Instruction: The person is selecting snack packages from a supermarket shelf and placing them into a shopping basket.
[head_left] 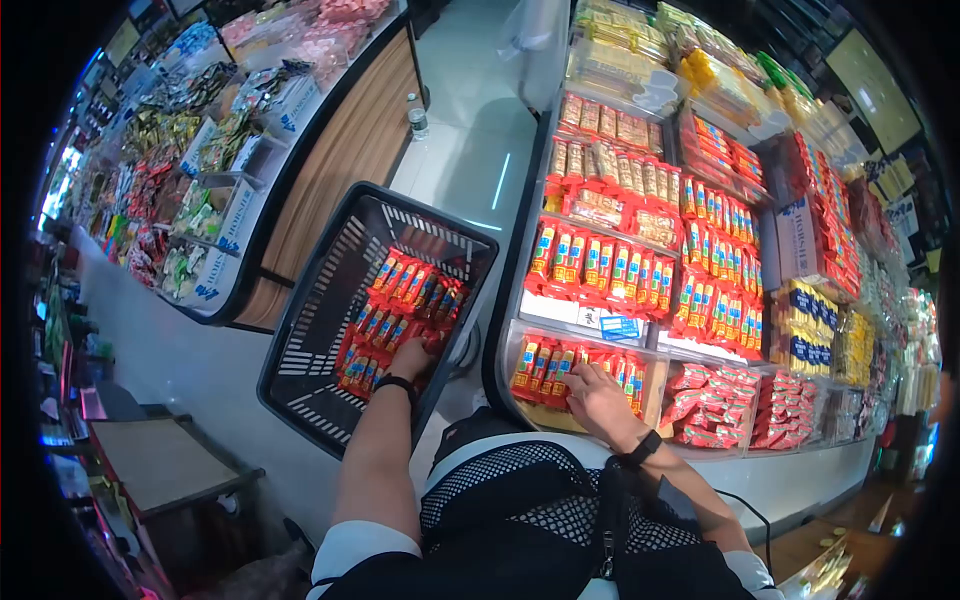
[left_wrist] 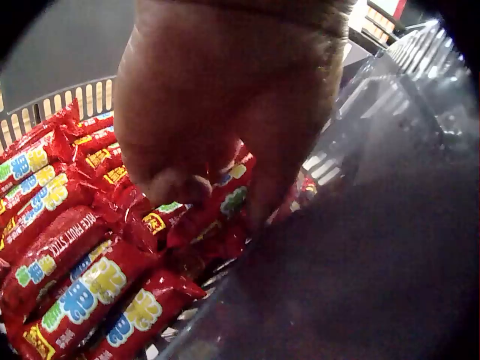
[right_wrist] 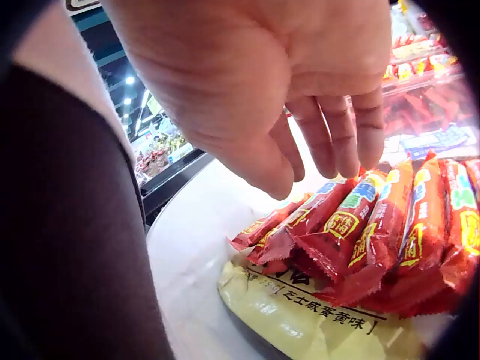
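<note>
While the right hand reaches down at the lower centre of the head view, its fingers lie loose and slightly bent over a row of red packets, wrapped round none of them that I can see. The left hand is down in the basket, its fingers curled in among more red packets; whether they pinch one I cannot tell, since the hand covers the spot.

The row under the right hand lies side by side in a clear front bin, probably so each can be lifted singly, on yellow packaging that perhaps props it up. The black basket, left of centre, stands close beside the display, likely to keep it within the left arm's reach; its packets lie in rough rows, perhaps to save space.

"RICE FRUIT STICK" reads along one packet at the lower left of the left wrist view, beside large Chinese characters in yellow, blue and green. The yellow packaging reads 芝士咸蛋黄味, cheese and salted egg yolk flavour. Outward, a white card on the counter at the upper left shows "HORSH", perhaps cut short.
</note>
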